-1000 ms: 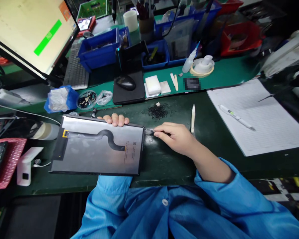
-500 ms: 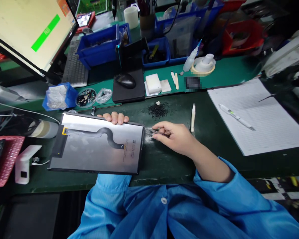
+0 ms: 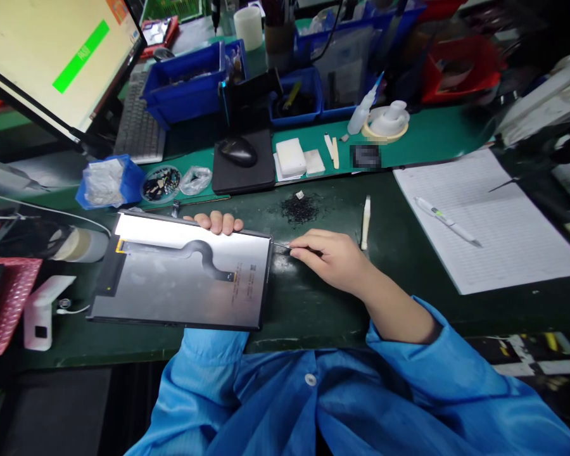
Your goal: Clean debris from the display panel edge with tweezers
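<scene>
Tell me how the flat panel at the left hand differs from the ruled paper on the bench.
The flat panel is mostly dark grey; the ruled paper is white with faint lines.
The panel is held up by the left hand; the paper lies on the bench.
The panel carries a curved black ribbon; the paper has a white pen on it.
Both are flat and roughly rectangular.

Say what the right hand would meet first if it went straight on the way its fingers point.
Probably the flat panel, near its upper right corner; the thin tool in the right hand points there, though whether its tip touches is unclear.
</scene>
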A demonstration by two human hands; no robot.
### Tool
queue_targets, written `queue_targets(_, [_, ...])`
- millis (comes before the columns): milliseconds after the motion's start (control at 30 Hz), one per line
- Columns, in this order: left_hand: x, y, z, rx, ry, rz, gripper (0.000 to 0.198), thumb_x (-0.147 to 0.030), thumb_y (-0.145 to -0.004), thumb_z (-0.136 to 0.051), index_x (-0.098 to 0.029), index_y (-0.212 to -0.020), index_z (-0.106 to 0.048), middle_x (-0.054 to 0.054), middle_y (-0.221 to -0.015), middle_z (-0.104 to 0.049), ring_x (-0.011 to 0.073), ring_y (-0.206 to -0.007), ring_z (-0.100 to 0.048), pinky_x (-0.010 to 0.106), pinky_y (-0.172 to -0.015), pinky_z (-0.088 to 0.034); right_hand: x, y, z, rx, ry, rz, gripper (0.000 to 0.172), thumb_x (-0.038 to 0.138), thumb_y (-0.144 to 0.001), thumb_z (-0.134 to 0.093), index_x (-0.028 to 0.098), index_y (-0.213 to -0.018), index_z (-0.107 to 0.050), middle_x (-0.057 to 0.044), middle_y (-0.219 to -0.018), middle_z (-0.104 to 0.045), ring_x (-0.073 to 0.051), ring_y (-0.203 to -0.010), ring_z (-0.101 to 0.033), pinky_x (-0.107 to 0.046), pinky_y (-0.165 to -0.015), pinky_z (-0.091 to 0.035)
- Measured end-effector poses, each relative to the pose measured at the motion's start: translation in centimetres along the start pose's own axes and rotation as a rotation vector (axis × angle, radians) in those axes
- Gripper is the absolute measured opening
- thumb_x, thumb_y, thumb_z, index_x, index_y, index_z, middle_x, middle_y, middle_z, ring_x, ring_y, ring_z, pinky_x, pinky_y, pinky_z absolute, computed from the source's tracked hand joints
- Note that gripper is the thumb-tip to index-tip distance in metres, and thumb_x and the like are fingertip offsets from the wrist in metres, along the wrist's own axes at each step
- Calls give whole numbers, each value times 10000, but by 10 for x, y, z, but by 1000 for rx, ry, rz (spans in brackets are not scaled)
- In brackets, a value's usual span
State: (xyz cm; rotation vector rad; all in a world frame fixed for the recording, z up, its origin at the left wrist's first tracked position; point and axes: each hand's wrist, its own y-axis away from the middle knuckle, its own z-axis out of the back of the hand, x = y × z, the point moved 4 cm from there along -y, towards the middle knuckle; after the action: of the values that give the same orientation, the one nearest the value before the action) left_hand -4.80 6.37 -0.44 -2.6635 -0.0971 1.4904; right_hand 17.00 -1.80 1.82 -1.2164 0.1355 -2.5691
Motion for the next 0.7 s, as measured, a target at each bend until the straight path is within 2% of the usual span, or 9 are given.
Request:
queue_targets(67, [-7, 8, -6, -20, -32, -27, 438, -558, -1054, -350, -172, -948, -527, -6, -795, -512, 88, -700, -444, 264, -769, -488, 0, 0, 0, 13, -2, 8, 211, 276, -993, -590, 229, -1029, -792, -40, -967, -794, -181, -886, -731, -283, -799, -533])
queue_targets(167, [-15, 15, -16, -34, -101, -55, 400, -510, -999, -534, -120, -1064, -597, 40, -930, -604, 109, -797, -564, 286, -779, -533, -3, 1, -2, 25, -47, -67, 186, 309, -941, -673, 226, -1077, -770, -8, -823, -769, -157, -721, -703, -268, -693, -527])
queue_targets(233, [-17, 16, -22, -37, -153, -72, 409, -501, -988, -560, -115, -1111, -613, 59, -988, -626, 125, -849, -598, 300, -798, -549, -3, 2, -2, 10, -45, -70, 170, 304, -908, -714, 226, -1049, -769, 0, -785, -752, -149, -671, -679, -266, -662, -518])
queue_targets(333, [-17, 16, -28, -30, -229, -91, 422, -501, -990, -555, -116, -1153, -610, 72, -1038, -633, 140, -902, -613, 324, -838, -556, 1, 1, -1, -6, -5, 13, 164, 281, -962, -635, 229, -996, -787, -41, -929, -785, -178, -823, -717, -290, -761, -537])
queue_targets(433, [-15, 17, -30, -21, -264, -111, 439, -526, -989, -543, -124, -1152, -610, 76, -1048, -632, 142, -910, -608, 331, -854, -550, 1, 1, -1, 16, -17, 3, 228, 285, -1000, -568, 233, -1035, -787, -45, -955, -794, -187, -866, -729, -302, -794, -542])
queue_targets(533, [-13, 18, -27, -21, -248, -142, 499, -598, -983, -503, -122, -1089, -608, 63, -975, -614, 138, -874, -583, 326, -836, -528, -2, 2, -3, 24, -64, -79, 193, 309, -945, -661, 228, -1087, -763, -2, -792, -762, -157, -694, -696, -274, -686, -528])
queue_targets(600, [-11, 15, -23, -23, -226, -160, 547, -652, -1007, -375, -149, -993, -591, 32, -867, -551, 128, -837, -540, 319, -821, -496, -2, 2, -3, 7, -62, -65, 171, 297, -908, -711, 218, -1050, -765, 1, -780, -755, -150, -675, -684, -264, -668, -520])
queue_targets(700, [-6, 4, -12, -33, -182, -157, 618, -661, -1030, -138, -199, -827, -495, 5, -715, -367, 126, -735, -427, 319, -773, -436, 1, 1, -3, -5, -22, 24, 156, 269, -957, -642, 217, -999, -784, -42, -943, -794, -176, -838, -723, -283, -771, -536])
